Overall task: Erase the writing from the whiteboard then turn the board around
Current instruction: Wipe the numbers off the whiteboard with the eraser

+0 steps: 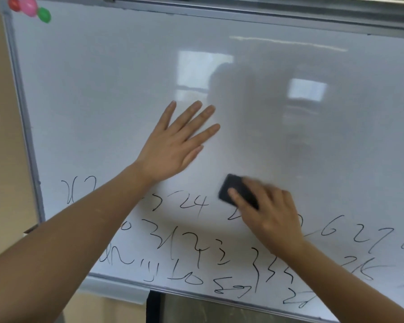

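A large whiteboard (103, 78) in a grey frame fills the view. Its upper part is wiped; black handwritten digits and scribbles (194, 252) cover the lower third. My left hand (173, 143) lies flat on the board with fingers spread, just above the writing at left of centre. My right hand (268, 213) grips a black eraser (233, 190) and presses it on the board at the top row of writing; the hand is motion-blurred.
Red, pink and green magnets (29, 8) cluster in the board's top left corner. A grey tray ledge (117, 290) runs under the bottom edge at left. A beige wall (0, 136) lies left of the frame.
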The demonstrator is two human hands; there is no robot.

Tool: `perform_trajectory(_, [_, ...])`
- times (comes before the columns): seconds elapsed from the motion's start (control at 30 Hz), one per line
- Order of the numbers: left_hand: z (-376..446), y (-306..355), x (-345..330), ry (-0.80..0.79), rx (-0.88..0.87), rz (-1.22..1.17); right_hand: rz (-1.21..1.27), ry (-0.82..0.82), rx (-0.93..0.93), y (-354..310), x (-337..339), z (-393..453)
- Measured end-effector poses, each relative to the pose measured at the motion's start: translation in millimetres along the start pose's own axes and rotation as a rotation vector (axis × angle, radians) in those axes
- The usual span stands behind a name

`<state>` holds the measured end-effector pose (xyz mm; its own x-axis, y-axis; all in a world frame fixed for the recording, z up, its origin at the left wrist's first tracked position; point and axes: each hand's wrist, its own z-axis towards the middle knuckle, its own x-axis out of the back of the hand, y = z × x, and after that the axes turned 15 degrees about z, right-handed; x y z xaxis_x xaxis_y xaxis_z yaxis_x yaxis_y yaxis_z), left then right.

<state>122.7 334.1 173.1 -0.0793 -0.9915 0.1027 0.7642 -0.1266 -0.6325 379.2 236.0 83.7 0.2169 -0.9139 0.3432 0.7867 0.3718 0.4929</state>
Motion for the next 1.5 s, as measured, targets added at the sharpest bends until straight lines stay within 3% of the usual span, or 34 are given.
perform_trajectory(0.1, [-16.8, -10.5, 0.1, -0.007, -0.053, -0.015, 0.02, 0.094, -0.192, 4.5, 10.1, 2.8])
perform_trajectory(0.3, [-67.6, -49.9, -6.1, 0.002, -0.095, -0.027, 0.07, 0.07, -0.435, -23.9, 1.6, 14.2])
perform_trajectory(0.53, [-130.3, -133.7, -20.0, 0.026, -0.008, -0.049, 0.099, 0.212, -0.798, -67.2, -3.8, 34.7])
perform_trajectory(0.73, [-170.6, -173.5, -37.0, 0.022, 0.006, -0.048, 0.552, 0.631, -1.206, -152.2, -13.9, 85.9])
perform_trajectory(0.97, [-184.3, -176.4, -41.6, 0.011, -0.026, -0.045, 0.912, 0.639, -1.341, -247.7, -52.7, 126.5])
perform_trajectory(1.2, [-184.0, -172.2, -43.3, 0.004, -0.013, 0.005, 1.049, 0.446, -1.132, -291.6, -87.1, 153.7])
perform_trajectory(1.5, [-185.3, -172.6, -40.9, 0.02, -0.002, -0.009, 0.398, 0.08, -0.198, -273.9, -143.8, 159.7])
